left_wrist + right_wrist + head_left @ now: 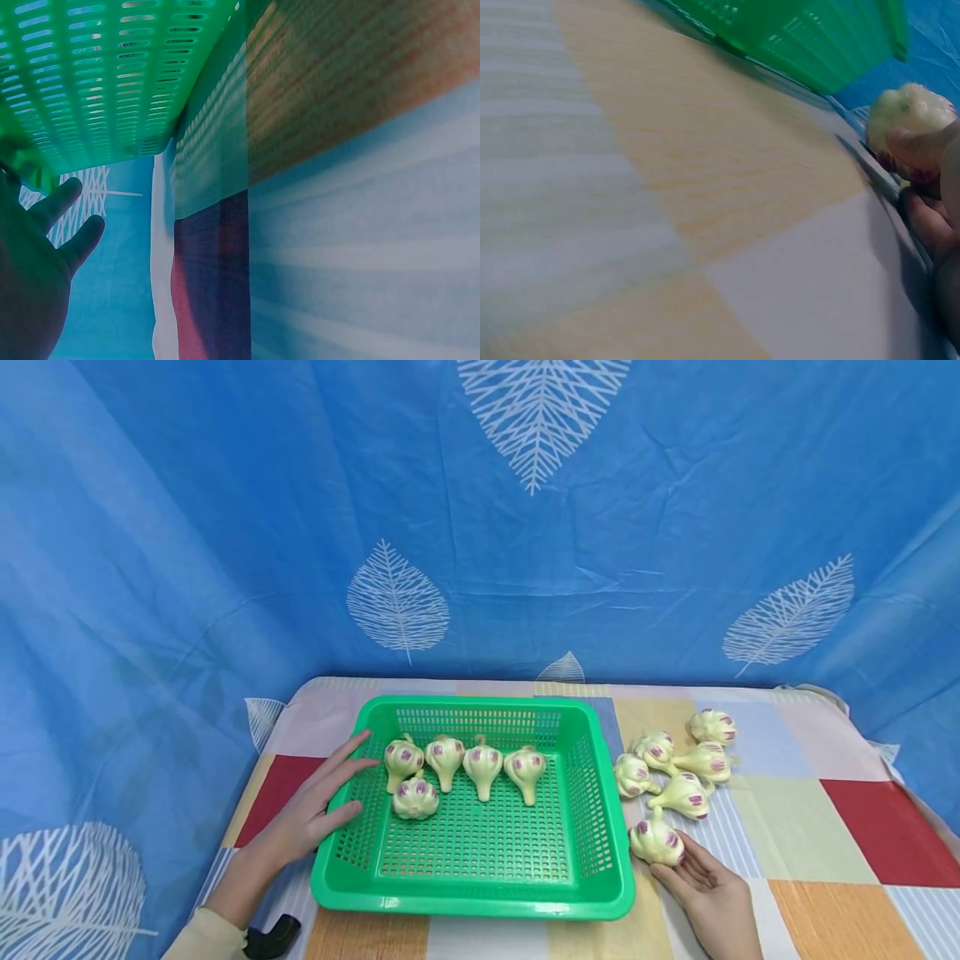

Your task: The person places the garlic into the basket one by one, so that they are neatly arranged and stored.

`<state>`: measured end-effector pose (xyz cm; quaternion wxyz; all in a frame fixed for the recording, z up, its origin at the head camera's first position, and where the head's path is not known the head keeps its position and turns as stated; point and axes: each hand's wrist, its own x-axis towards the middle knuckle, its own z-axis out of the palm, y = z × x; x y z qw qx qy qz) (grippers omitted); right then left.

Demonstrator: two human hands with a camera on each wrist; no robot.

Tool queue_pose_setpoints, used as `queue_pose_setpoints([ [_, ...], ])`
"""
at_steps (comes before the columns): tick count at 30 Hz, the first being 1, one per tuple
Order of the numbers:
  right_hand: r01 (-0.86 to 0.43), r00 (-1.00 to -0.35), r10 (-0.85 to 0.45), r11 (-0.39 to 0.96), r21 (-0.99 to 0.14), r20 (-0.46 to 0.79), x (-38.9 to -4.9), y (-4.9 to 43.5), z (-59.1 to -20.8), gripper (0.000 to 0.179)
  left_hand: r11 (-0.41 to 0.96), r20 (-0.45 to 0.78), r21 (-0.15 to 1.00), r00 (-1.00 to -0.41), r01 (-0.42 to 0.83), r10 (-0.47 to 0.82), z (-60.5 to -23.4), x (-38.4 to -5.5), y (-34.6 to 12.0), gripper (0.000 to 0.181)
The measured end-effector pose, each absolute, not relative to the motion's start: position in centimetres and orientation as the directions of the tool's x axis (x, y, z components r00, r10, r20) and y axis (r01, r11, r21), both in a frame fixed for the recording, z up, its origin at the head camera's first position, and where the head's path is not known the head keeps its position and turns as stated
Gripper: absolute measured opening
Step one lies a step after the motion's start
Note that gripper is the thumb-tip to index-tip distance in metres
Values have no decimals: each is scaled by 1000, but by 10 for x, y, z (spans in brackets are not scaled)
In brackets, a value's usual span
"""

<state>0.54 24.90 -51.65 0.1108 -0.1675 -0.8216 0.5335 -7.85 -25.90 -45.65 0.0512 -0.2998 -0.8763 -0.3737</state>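
Note:
My right hand (pixel 708 889) grips a garlic bulb (pixel 656 841) between thumb and fingers, just outside the right wall of the green plastic basket (pixel 480 908). In the right wrist view the same bulb (pixel 911 112) shows with the thumb across its side. My left hand (pixel 307 810) lies along the basket's left rim, its fingers spread and fairly straight. From the left wrist, the fingers (pixel 90 238) appear beside the perforated basket wall (pixel 112 75). Inside the basket, a row of garlic bulbs (pixel 482 764) runs across the far half, with one bulb (pixel 415 797) in front at the left.
Several more garlic bulbs (pixel 686 795) lie loosely grouped on the table right of the basket, one bulb (pixel 712 727) farthest back. A patchwork cloth (pixel 825 843) covers the table. Blue curtains (pixel 600 527) with white leaf prints hang behind and at the sides.

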Motion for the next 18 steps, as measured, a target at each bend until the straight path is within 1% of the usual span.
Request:
queue_pose_setpoints([
  [3, 150, -944, 330, 373, -916, -20, 4, 255, -512, 64, 541, 316, 624, -815, 564, 485, -456, -78, -259, 54],
  [7, 104, -965, 261, 355, -929, -8, 2, 264, -506, 63, 547, 310, 623, -819, 558, 482, -455, -78, -258, 54],
  [14, -72, -985, 125, 310, -948, 115, -2, 273, -491, 59, 546, 308, 628, -822, 554, 479, -455, -78, -258, 55],
  [18, -126, -988, 53, 297, -947, 148, -5, 275, -477, 60, 545, 313, 624, -818, 560, 482, -455, -78, -258, 55],
])
